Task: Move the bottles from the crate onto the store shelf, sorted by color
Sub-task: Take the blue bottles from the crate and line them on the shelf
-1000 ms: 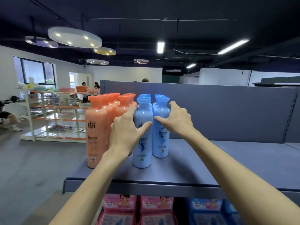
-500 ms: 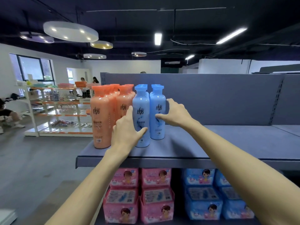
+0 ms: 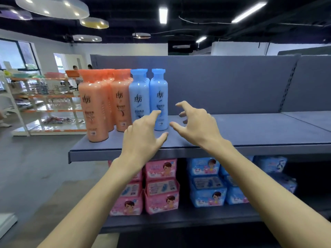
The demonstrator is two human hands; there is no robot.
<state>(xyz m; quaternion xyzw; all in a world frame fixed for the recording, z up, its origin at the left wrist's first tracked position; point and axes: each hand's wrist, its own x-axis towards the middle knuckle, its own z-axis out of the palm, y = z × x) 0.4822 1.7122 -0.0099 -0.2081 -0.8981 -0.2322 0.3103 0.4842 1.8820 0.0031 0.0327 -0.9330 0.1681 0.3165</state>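
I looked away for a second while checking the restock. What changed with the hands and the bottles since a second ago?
Both hands let go of the front blue bottles and drew back toward the person: the left hand and right hand now hover open, holding nothing. The orange bottles and blue bottles stayed upright on the shelf.

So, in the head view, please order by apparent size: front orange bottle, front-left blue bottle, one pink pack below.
1. Front orange bottle, largest, though also nearest the camera.
2. Front-left blue bottle.
3. Pink pack, smallest; partly hidden by the shelf.

Orange bottles (image 3: 95,108), blue bottles (image 3: 157,99) — grey shelf (image 3: 250,129), pink packs (image 3: 161,185)
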